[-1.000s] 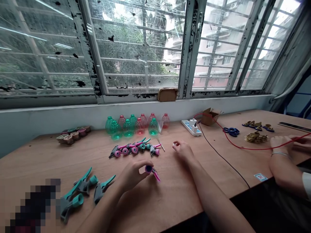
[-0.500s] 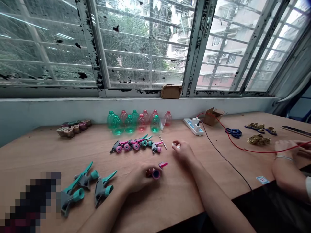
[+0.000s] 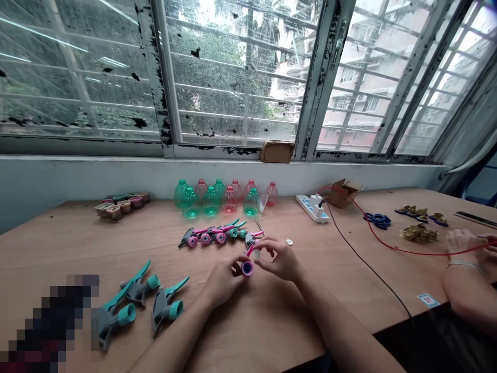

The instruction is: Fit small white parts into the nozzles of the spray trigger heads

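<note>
In the middle of the table my left hand [image 3: 224, 281] is closed around a spray trigger head with a pink collar [image 3: 247, 268], the collar's opening facing me. Close beside it, my right hand [image 3: 282, 260] pinches a small whitish disc [image 3: 257, 253] between thumb and fingers. Whether the disc touches the spray head I cannot tell. Just beyond my hands lies a row of pink and teal trigger heads [image 3: 205, 237] with a thin metal rod [image 3: 260, 226] by it. Another small white disc [image 3: 289, 242] rests on the table behind my right hand.
Several teal-and-grey trigger heads [image 3: 166, 305] lie at front left. Green and pink clear bottles [image 3: 210, 202] stand by the wall. A power strip [image 3: 312, 210], cables, blue scissor-like handles [image 3: 377, 220] and brass parts [image 3: 419, 232] are to the right, near another person's hands [image 3: 464, 242].
My right hand has come left and toward me, from the white pieces to the spray head, bringing a whitish disc. My left hand still holds the spray head, which has shifted slightly.
</note>
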`<action>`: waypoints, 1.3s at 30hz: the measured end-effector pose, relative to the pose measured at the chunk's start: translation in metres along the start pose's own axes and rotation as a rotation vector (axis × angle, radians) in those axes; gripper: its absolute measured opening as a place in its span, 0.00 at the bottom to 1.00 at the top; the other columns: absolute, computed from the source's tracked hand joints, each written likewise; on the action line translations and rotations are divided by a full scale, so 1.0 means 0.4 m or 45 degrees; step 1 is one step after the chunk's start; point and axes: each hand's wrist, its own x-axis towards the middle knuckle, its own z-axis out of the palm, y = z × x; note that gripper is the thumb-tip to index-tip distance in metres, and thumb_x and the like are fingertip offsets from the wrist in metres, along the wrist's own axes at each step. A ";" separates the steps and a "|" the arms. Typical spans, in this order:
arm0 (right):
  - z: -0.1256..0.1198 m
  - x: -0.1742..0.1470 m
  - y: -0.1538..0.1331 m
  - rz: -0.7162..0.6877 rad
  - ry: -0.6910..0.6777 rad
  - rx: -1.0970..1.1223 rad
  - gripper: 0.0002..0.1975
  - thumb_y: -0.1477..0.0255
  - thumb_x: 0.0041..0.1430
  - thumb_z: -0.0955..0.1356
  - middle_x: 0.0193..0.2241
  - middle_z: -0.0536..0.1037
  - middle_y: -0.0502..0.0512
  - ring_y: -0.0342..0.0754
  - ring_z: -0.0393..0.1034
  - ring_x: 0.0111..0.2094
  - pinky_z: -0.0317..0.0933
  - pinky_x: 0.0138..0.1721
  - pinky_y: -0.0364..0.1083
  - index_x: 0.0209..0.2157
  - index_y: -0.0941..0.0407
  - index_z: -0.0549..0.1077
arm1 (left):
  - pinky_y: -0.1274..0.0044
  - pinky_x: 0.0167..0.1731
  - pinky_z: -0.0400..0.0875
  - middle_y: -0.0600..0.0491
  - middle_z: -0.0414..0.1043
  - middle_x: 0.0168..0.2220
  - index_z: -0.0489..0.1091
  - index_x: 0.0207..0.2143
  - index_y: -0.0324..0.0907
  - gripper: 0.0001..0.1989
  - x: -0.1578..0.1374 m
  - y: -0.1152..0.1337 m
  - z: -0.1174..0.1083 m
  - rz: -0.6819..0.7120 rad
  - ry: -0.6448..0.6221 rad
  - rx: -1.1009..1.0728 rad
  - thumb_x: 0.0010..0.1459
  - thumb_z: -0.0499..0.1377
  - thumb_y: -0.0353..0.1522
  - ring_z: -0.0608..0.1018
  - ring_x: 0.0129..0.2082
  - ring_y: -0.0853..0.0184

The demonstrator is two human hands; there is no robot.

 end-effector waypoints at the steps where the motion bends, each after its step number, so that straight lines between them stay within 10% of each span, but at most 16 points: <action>1: 0.009 -0.001 -0.004 -0.038 -0.048 0.010 0.12 0.70 0.50 0.71 0.36 0.75 0.55 0.45 0.68 0.34 0.61 0.28 0.41 0.39 0.53 0.75 | 0.80 0.29 0.67 0.54 0.74 0.30 0.72 0.40 0.41 0.12 0.002 -0.003 0.001 0.004 0.008 -0.028 0.51 0.58 0.30 0.73 0.27 0.70; 39: 0.049 -0.007 0.007 -0.136 -0.245 -0.267 0.06 0.71 0.56 0.68 0.26 0.77 0.48 0.41 0.69 0.26 0.59 0.31 0.40 0.32 0.49 0.78 | 0.82 0.24 0.59 0.57 0.74 0.29 0.73 0.40 0.42 0.14 0.003 -0.002 0.005 0.097 0.051 0.045 0.50 0.55 0.29 0.66 0.23 0.73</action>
